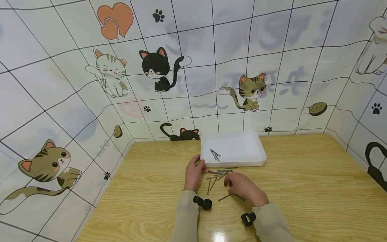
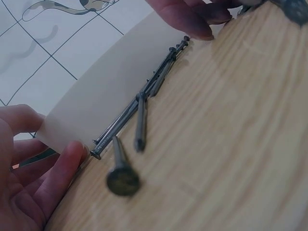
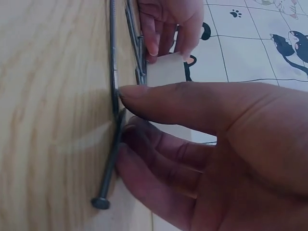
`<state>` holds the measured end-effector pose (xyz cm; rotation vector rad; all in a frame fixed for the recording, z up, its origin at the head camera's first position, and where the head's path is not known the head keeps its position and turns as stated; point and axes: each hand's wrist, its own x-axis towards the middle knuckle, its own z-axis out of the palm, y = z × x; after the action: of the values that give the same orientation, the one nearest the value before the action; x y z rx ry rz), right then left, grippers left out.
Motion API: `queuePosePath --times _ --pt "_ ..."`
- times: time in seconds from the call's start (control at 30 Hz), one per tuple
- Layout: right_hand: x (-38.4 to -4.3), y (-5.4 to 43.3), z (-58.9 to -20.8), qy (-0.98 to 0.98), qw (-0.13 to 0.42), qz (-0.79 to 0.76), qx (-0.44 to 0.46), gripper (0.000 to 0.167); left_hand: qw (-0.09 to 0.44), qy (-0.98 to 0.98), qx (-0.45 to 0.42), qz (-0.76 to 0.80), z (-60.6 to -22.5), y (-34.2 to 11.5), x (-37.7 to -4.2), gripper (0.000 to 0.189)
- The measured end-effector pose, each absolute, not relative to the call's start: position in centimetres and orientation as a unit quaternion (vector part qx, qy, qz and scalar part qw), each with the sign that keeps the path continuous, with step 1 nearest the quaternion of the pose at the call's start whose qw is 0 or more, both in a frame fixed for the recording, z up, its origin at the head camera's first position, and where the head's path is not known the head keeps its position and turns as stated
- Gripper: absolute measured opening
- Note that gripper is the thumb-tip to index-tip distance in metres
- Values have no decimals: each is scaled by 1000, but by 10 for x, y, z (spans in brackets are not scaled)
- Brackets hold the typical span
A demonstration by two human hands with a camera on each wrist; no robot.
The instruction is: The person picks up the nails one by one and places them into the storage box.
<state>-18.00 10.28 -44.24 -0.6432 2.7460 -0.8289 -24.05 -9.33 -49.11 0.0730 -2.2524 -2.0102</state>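
A shallow white tray (image 1: 239, 148) sits at the back of the wooden table, several nails (image 1: 215, 154) inside its left part. My left hand (image 1: 194, 173) holds the tray's front left corner, thumb against the front wall (image 2: 108, 89) and fingers round the side. More nails (image 1: 216, 174) lie scattered along the tray's front. My right hand (image 1: 243, 188) is low over the table at the right end of these, fingers bent and thumb apart from them. In the right wrist view, the thumb tip is right by a nail (image 3: 114, 53); another nail (image 3: 109, 168) lies below it.
The wooden table (image 1: 314, 188) extends to both sides. A wall covering (image 1: 205, 80) with cats and grid lines stands close behind the tray. Dark wrist cameras sit on both wrists, the left one (image 1: 203, 202) near the loose nails.
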Motion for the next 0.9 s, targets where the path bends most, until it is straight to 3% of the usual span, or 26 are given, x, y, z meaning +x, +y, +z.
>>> queuePosePath --times 0.57,0.9 --pt "-161 115 -422 930 186 -248 -197 37 55 -743 26 -666 -494 -90 -240 43" --pt "-150 115 -424 934 163 -243 -205 45 50 -743 28 -667 -489 -95 -241 42"
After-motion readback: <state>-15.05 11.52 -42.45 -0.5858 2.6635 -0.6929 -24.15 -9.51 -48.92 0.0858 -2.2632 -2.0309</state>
